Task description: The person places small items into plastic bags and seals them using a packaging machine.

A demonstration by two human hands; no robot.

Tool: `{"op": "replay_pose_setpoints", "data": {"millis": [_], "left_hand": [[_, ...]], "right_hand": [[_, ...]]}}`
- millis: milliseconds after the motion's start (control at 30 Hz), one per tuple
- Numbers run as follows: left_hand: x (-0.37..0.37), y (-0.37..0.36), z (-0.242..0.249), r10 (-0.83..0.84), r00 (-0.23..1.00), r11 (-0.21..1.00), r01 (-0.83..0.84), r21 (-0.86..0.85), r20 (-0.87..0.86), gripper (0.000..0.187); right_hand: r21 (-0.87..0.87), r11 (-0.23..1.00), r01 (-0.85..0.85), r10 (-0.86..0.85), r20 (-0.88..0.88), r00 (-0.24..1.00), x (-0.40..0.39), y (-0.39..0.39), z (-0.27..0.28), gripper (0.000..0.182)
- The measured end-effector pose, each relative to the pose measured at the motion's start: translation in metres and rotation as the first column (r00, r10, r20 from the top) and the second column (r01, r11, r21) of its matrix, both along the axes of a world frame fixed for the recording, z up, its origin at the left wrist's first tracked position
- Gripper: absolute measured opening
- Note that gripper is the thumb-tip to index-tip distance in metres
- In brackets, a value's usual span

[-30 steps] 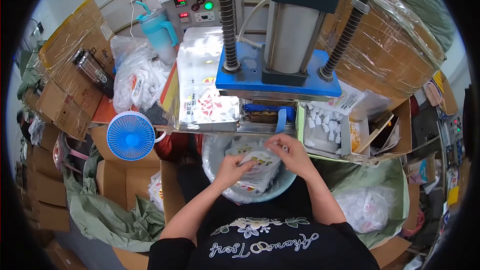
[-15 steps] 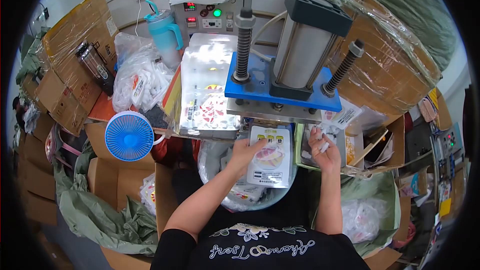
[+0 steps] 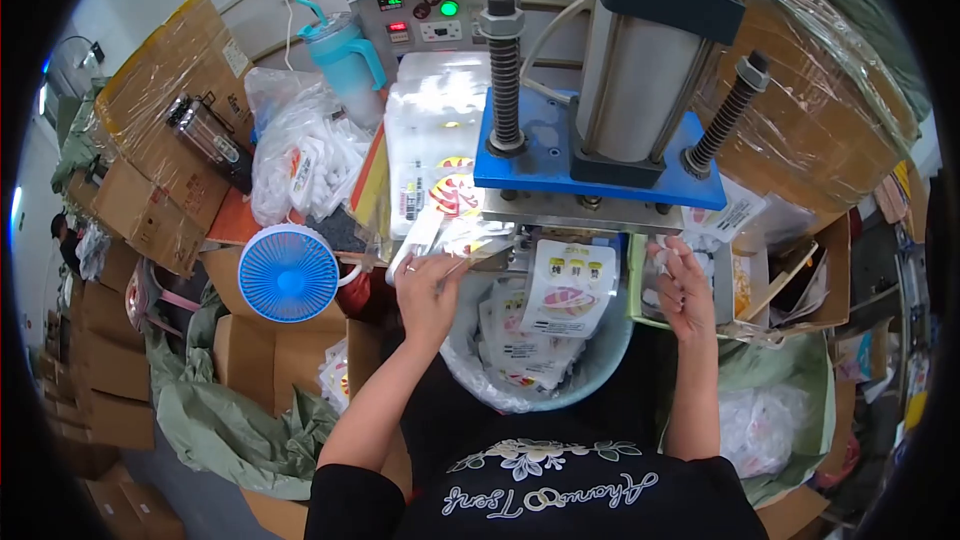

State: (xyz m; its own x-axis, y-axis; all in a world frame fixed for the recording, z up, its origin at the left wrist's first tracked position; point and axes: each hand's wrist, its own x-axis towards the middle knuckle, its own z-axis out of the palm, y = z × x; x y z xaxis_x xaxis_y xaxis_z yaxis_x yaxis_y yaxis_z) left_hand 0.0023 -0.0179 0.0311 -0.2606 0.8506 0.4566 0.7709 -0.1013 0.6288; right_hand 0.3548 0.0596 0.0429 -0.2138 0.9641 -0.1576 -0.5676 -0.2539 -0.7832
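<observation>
My left hand pinches the near edge of a printed plastic pouch, lifted and bent at the front of the pouch stack. To its right, another white printed pouch hangs below the blue-plated press, over a tub holding several pouches. My right hand is raised at the small green-edged box, its fingers curled around a small white piece.
A blue fan stands left of my left hand. Behind are a turquoise cup, a dark flask and bagged white parts. Cardboard boxes flank my body. Threaded posts rise from the press.
My left hand has let go of the pouch over the tub, moved left and taken hold of one at the stack. The view has shifted; my right hand stays by the small box.
</observation>
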Motion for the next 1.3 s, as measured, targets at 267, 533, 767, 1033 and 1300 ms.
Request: {"op": "replay_pose_setpoints", "data": {"millis": [267, 533, 767, 1033, 1300], "left_hand": [[0.063, -0.023, -0.004, -0.098, 0.767, 0.954, 0.255, -0.160, 0.635, 0.015], [0.062, -0.037, -0.041, -0.162, 0.685, 0.893, 0.408, -0.190, 0.710, 0.020], [0.084, -0.003, -0.026, -0.073, 0.600, 0.839, 0.469, -0.276, 0.796, 0.027], [0.107, 0.035, -0.010, 0.099, 0.099, 0.871, 0.473, -0.135, 0.990, 0.030], [0.029, 0.050, 0.028, 0.097, 0.992, 0.970, -0.076, -0.232, 0.080, 0.043]], "right_hand": [[0.194, 0.965, -0.175, 0.089, 0.387, 0.918, -0.074, -0.031, 0.033, 0.012], [0.171, 0.856, -0.488, 0.308, 0.591, 0.746, -0.083, -0.038, -0.006, 0.017], [0.329, 0.926, -0.183, -0.074, 0.634, 0.770, -0.064, -0.020, 0.023, 0.029], [-0.512, 0.858, 0.032, -0.343, -0.526, 0.778, 0.014, 0.016, 0.001, 0.023], [-0.257, 0.954, -0.153, -0.051, -0.646, 0.762, 0.009, 0.013, -0.016, 0.024]]}}
